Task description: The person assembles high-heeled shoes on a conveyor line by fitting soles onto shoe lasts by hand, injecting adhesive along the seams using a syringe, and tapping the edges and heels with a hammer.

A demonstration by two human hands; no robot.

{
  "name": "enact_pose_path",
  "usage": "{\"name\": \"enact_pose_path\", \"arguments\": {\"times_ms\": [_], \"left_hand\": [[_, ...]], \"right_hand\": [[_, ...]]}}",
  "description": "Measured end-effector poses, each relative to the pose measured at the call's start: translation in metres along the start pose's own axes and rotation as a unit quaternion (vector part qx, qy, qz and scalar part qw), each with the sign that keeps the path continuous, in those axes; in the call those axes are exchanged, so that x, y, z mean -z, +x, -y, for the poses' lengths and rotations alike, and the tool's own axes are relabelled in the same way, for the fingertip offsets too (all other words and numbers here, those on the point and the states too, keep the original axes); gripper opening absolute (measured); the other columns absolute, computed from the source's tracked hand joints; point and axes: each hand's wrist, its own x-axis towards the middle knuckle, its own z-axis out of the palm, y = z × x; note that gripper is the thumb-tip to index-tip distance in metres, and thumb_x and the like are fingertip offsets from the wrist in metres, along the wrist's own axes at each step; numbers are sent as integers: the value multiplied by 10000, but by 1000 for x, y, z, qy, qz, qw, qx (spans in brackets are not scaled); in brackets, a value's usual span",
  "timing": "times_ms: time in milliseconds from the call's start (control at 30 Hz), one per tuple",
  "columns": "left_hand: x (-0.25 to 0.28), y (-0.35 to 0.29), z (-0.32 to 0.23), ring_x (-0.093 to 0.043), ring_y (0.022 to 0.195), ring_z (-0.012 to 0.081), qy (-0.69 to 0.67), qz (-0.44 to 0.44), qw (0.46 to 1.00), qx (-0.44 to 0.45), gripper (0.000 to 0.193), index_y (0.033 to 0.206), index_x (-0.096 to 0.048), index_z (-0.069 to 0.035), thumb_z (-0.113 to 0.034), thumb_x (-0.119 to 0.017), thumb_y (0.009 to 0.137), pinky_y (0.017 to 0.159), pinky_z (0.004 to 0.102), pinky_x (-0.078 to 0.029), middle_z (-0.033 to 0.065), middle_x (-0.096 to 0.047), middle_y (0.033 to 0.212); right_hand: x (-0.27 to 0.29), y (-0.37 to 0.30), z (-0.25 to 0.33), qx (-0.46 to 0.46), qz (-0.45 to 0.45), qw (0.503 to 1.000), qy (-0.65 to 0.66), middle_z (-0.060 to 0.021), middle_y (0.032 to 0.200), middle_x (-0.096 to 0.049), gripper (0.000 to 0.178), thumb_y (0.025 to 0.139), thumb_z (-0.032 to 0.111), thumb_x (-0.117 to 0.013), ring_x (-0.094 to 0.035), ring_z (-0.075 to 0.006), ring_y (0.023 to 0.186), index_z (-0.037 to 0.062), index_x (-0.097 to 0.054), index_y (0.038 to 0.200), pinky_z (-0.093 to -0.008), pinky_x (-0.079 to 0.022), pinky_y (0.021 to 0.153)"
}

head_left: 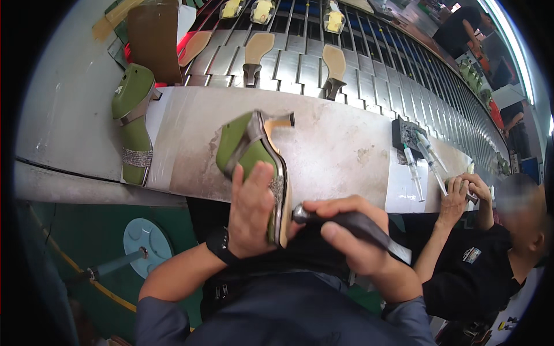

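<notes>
My left hand (252,210) is closed around the front of a heeled sandal (283,199) fitted on a green shoe last (235,138). The sandal is turned on its side, heel away from me and sole to the right. It has metallic straps and a glittery band partly under my fingers. My right hand (360,230) grips a dark tool (366,226) with a rounded metal end close to the sole; whether they touch I cannot tell. Its exact kind is unclear, with some motion blur. Another green last with a sandal (134,124) stands at the left on the table.
A pale, stained worktable (340,138) lies before me. Beyond it, a slatted metal conveyor (300,66) carries soles with heels (258,49). Syringes (414,176) lean by a black block (404,132). At right, a co-worker's hands (459,193) work close by. A blue stool (147,245) stands lower left.
</notes>
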Motion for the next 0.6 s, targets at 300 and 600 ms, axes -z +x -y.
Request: {"name": "enact_pose_path", "arguments": {"times_ms": [300, 600], "left_hand": [[-1, -13, 35, -491, 1464, 488, 89, 62, 994, 0, 910, 1584, -349, 14, -484, -772, 951, 1216, 721, -286, 343, -453, 1582], [1, -17, 44, -437, 1466, 567, 124, 120, 985, -21, 1050, 1609, -221, 64, -604, -711, 964, 1177, 765, -315, 425, -403, 1560]], "right_hand": [[-25, 11, -77, -123, -191, 948, 225, -310, 1310, -677, 249, 1021, 97, -616, -693, -377, 1221, -33, -603, 1232, -524, -574, 1076], [-16, 49, -82, -60, -137, 965, 217, -279, 1287, -723, 222, 998, 22, -627, -692, -310, 1238, -61, -634, 1204, -420, -527, 1105]]}}
